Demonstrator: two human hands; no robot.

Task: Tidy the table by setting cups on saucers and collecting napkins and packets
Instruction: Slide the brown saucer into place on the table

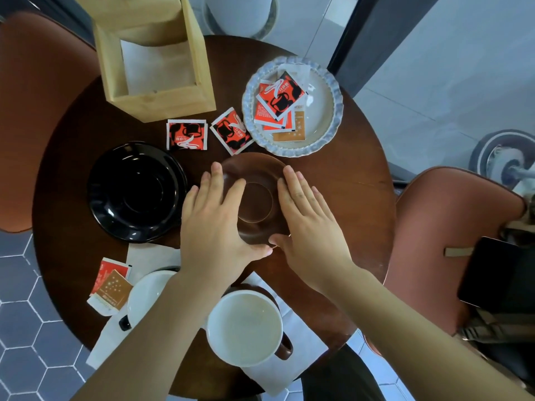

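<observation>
A brown saucer (pixel 257 183) lies at the middle of the round wooden table (pixel 347 175). My left hand (pixel 214 221) grips its left rim and my right hand (pixel 307 218) grips its right rim, thumbs at the near edge. A black saucer (pixel 136 192) sits to the left. Near me stand a brown cup with a white inside (pixel 246 328) and a second white-lined cup (pixel 147 293), partly hidden by my left forearm. White napkins (pixel 292 360) lie under both cups. Two red packets (pixel 186 135) (pixel 231 131) lie loose beyond the saucers. More packets (pixel 113 285) lie at the near left.
A scalloped pale plate (pixel 324 123) at the far right holds several packets. A wooden napkin box (pixel 150 68) stands at the far left. Brown chairs flank the table; the right chair (pixel 434 215) carries a dark phone (pixel 492 270) and a bag.
</observation>
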